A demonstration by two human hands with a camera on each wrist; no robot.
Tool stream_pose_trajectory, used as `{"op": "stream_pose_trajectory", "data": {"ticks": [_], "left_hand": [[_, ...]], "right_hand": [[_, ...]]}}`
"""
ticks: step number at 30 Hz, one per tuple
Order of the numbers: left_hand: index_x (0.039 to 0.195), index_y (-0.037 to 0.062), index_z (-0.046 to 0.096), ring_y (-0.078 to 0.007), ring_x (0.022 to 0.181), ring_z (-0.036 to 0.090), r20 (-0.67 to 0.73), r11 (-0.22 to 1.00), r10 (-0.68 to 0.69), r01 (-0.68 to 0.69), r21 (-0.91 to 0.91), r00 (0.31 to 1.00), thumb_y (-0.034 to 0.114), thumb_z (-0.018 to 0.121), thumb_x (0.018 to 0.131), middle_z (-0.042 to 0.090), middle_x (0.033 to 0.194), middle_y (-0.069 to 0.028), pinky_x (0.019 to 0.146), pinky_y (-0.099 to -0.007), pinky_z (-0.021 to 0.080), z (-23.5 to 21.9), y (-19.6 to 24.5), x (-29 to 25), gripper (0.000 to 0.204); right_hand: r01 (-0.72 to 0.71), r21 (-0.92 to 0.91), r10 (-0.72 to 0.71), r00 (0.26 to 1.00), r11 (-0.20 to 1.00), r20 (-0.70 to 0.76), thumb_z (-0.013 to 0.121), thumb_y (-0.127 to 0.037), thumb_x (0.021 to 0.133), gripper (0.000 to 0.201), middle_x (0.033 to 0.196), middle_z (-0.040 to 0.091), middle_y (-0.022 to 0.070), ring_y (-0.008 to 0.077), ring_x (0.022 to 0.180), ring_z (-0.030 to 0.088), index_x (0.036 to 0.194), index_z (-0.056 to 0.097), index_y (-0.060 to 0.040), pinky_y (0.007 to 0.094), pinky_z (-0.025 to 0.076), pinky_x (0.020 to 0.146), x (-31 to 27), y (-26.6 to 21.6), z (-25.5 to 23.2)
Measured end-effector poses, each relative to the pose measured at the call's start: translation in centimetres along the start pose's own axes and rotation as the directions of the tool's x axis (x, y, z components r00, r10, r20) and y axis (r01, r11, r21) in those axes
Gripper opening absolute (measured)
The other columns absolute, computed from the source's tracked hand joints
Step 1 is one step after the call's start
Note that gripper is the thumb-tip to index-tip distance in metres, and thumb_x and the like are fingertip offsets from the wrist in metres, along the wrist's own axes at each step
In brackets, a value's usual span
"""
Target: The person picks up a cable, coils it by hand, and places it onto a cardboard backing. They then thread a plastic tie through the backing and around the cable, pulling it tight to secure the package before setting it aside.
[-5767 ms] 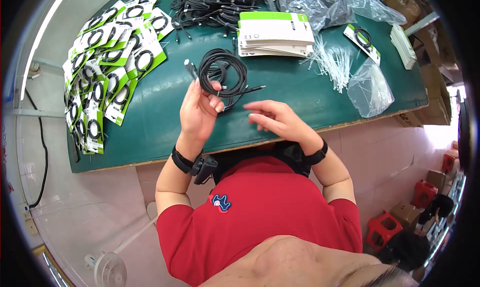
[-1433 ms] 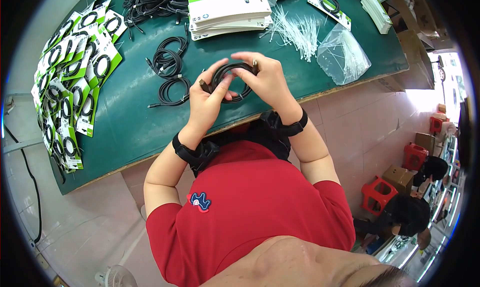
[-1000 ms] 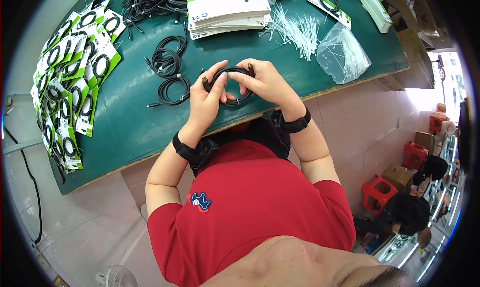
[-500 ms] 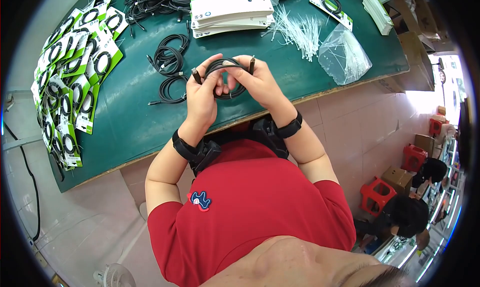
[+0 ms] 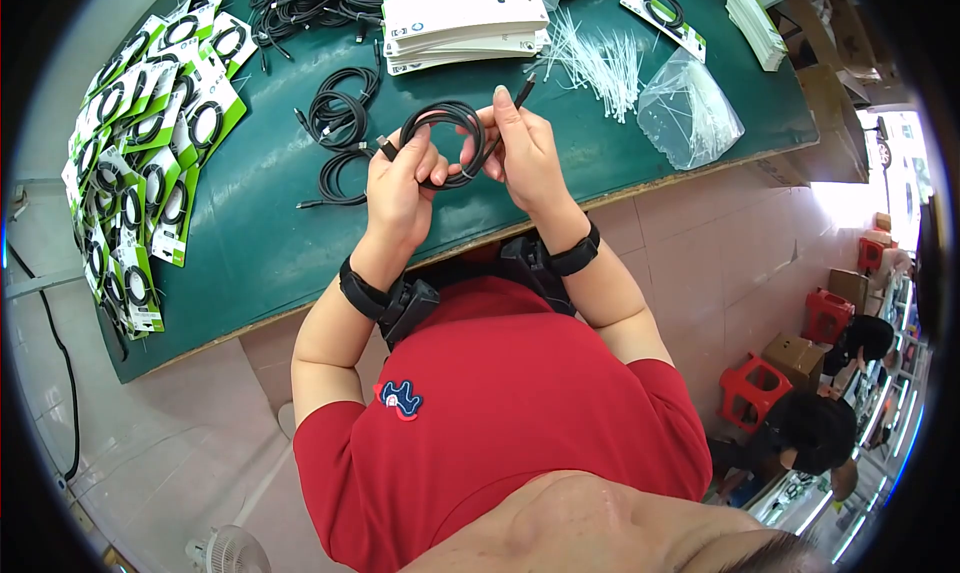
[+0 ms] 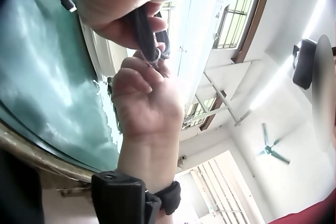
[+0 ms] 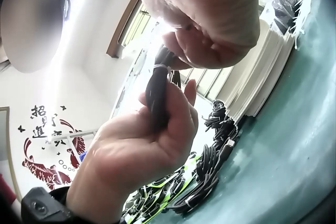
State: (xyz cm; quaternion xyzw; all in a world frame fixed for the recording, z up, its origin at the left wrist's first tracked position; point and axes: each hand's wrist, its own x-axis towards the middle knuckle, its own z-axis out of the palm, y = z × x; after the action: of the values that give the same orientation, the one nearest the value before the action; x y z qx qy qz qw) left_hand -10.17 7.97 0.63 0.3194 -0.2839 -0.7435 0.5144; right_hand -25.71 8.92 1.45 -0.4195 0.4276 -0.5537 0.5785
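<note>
Above the front of the green table, both hands hold a coiled black cable (image 5: 478,133). My left hand (image 5: 398,188) grips the coil's left side, and a plug (image 5: 386,148) sticks out past its thumb. On the right side, my right hand (image 5: 530,163) pinches the coil and its loose end, with the other plug (image 5: 525,90) pointing up beyond the fingers. A thin pale tie (image 7: 161,67) wraps the cable bundle in the right wrist view. Two more cable coils (image 5: 340,118) lie on the table to the left of the hands.
Carded cables (image 5: 150,173) are heaped at the table's left. Loose black cables (image 5: 320,8) lie at the back beside a stack of cards (image 5: 465,18). White cable ties (image 5: 600,68), a clear bag (image 5: 690,113) and one carded cable (image 5: 662,11) are on the right.
Over the last half second my right hand has turned upward, drawing its plug end up and away from the coil. Much earlier, only my left hand held a cable coil.
</note>
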Motion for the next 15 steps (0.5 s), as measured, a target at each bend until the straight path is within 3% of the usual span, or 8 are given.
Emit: {"op": "stream_pose_trajectory", "data": {"ticks": [7,15], "left_hand": [[0.090,0.0048,0.058,-0.0092,0.054,0.046,0.031,0.991,-0.057,0.053,0.119,0.998,0.015,0.049,0.099,0.042,0.060,0.0038,0.063,-0.0296,0.053,0.07,0.32,-0.83,0.016],[0.092,0.0043,0.058,-0.0090,0.057,0.049,0.020,0.967,-0.156,0.148,0.206,0.988,0.013,0.051,0.098,0.044,0.062,0.0028,0.063,-0.0292,0.053,0.51,0.68,-1.08,0.013]], "right_hand": [[-0.174,-0.055,0.176,0.983,0.983,0.048,0.039,-0.046,0.102,0.055,0.057,0.056,0.0021,0.0055,0.045,0.044,0.084,0.065,-0.0010,0.0193,0.030,0.041,-0.17,-0.76,-0.05],[0.089,-0.208,-0.036,0.969,0.974,0.246,0.048,-0.042,0.100,0.045,0.064,0.052,-0.0021,0.0048,0.058,0.047,0.080,0.059,-0.0038,0.0195,0.035,0.052,-0.74,-1.01,0.09]]}}
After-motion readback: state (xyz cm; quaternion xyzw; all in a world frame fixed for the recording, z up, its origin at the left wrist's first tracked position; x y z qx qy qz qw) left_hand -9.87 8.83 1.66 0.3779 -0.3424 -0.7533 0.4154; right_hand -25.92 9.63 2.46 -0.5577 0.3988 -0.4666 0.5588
